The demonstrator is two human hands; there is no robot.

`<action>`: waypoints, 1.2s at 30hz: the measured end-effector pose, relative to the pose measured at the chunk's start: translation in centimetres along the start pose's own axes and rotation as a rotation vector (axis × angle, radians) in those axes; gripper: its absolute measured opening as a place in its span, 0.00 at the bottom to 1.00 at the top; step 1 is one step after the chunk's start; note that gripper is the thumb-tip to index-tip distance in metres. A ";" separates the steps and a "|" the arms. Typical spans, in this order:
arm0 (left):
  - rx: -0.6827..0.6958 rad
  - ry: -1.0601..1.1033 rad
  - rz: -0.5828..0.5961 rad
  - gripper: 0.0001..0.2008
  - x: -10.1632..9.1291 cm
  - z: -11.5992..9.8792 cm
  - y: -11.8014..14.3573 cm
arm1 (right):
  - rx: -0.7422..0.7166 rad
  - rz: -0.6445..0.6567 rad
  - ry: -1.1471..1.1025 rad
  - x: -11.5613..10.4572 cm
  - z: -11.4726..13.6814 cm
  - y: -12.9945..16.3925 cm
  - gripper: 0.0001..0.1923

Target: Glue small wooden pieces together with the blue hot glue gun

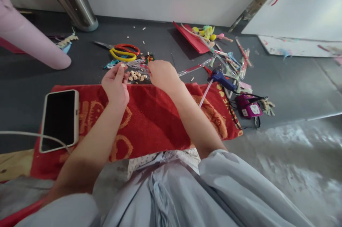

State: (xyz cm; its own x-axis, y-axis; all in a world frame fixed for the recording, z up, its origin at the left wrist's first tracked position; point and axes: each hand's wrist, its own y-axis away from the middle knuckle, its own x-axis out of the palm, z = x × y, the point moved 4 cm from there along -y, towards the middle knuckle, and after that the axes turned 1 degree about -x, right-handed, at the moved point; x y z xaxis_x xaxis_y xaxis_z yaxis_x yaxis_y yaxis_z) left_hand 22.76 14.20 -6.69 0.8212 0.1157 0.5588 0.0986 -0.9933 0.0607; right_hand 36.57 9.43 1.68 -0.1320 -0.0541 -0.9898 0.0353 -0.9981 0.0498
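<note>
My left hand (115, 83) is raised above the edge of the red towel (155, 120), thumb and fingers pinching a small cream-coloured piece (123, 65). To its right, on the dark table, lies a little heap of similar cream pieces (136, 76). My right hand (162, 73) is on the far side of that heap, its fingers curled down close to some clear plastic wrapping (141, 65). Its fingertips are mostly hidden, so whatever they hold does not show. Just beyond both hands rest scissors (124, 52) with orange and yellow handles.
A phone (60, 120) with a white cable lies on the towel at left. At right are a blue glue gun (223, 79), a purple box (249, 106) and wrapped craft sticks (244, 63). A pink cylinder (34, 38) and a metal post (72, 2) stand at the left.
</note>
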 end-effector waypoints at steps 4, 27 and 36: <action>0.115 -0.051 0.026 0.03 -1.2 0.9 -0.8 | -0.081 0.041 -0.019 1.7 1.3 -0.9 0.17; 0.134 -0.062 -0.163 0.05 -1.3 0.0 -0.3 | -0.299 0.046 0.038 4.0 5.7 -2.8 0.20; 0.114 0.028 -0.186 0.04 -0.3 -1.1 0.7 | -0.402 0.058 0.114 4.6 5.8 -2.9 0.22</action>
State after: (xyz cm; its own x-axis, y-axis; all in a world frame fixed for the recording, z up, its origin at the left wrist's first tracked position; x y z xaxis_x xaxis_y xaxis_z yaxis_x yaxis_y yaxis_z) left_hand 21.99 13.44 -5.91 0.7674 0.2951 0.5692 0.3110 -0.9477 0.0721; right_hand 30.15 11.89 -2.29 -0.0090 -0.0842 -0.9964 0.4259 -0.9019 0.0724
